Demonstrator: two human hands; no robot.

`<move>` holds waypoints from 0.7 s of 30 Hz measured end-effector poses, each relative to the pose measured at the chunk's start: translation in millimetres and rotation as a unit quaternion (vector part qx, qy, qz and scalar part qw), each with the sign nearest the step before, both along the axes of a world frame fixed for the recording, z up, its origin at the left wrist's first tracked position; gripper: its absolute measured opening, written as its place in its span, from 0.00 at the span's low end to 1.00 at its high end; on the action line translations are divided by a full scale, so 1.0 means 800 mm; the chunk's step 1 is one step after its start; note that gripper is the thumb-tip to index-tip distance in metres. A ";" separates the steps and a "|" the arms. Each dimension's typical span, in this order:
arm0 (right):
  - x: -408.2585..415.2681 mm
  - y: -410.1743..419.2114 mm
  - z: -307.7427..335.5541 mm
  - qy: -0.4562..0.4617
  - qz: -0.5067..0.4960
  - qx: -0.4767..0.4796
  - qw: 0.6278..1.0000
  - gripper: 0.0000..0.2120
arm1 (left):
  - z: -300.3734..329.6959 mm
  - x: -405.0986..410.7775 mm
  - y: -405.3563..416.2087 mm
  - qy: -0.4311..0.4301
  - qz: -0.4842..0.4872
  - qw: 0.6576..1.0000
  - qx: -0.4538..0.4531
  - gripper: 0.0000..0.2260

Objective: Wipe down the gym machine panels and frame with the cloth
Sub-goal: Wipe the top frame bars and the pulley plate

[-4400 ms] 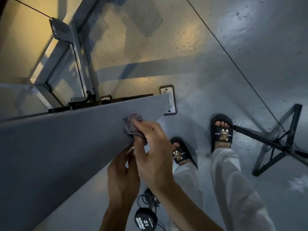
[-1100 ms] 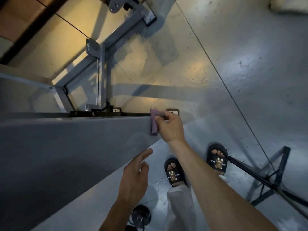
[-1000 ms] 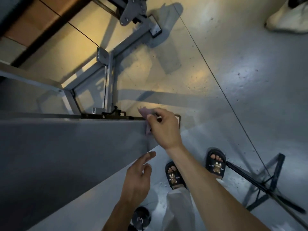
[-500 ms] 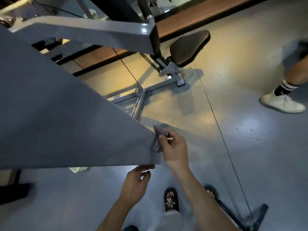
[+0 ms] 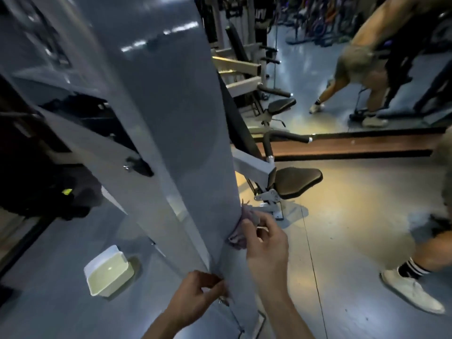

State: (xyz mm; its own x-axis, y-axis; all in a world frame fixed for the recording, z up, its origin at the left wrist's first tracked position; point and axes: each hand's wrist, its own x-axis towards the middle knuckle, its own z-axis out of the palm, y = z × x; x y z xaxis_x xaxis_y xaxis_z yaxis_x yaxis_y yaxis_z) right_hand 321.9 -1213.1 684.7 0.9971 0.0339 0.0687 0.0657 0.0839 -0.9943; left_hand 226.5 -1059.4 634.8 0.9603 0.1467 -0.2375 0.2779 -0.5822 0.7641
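Observation:
A tall grey machine panel (image 5: pixel 171 118) runs from the top of the view down to its lower corner near my hands. My right hand (image 5: pixel 265 245) pinches a small purple-grey cloth (image 5: pixel 244 228) and holds it against the panel's right edge, low down. My left hand (image 5: pixel 195 297) is below it, fingers curled against the panel's lower corner edge; whether it grips the edge is unclear. The machine's black seat (image 5: pixel 297 182) and grey frame arm (image 5: pixel 252 165) lie just beyond the panel.
A white tub of yellowish liquid (image 5: pixel 108 271) sits on the floor to the left. Another person's leg and white shoe (image 5: pixel 413 292) stand close at right. A second person (image 5: pixel 362 69) bends over farther back. Other machines and a wooden strip (image 5: pixel 354 148) fill the background.
My head has lifted, so the view went from the floor and my feet to the upright panel and the gym. The cloth moved to the panel's right edge; my left hand curled at the corner.

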 end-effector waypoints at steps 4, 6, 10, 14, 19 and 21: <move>-0.001 0.002 0.089 -0.061 0.008 0.041 0.997 0.06 | 0.058 -0.003 0.006 -0.056 0.004 0.998 -0.032 0.14; -0.001 0.005 0.126 -0.096 0.003 0.055 0.994 0.07 | 0.091 -0.005 0.010 -0.115 -0.001 0.992 -0.051 0.14; -0.002 0.012 0.184 -0.168 -0.017 0.062 0.984 0.06 | 0.161 -0.008 0.019 -0.284 0.032 0.957 -0.045 0.17; -0.012 0.020 0.222 -0.219 -0.037 0.058 0.973 0.06 | 0.224 -0.005 0.037 -0.475 0.064 0.878 0.016 0.07; -0.028 0.033 0.241 -0.247 -0.096 0.021 0.964 0.07 | 0.260 -0.005 0.065 -0.582 0.079 0.799 0.128 0.09; -0.036 0.042 0.246 -0.254 -0.128 0.023 0.958 0.10 | 0.266 -0.002 0.081 -0.604 0.064 0.782 0.136 0.11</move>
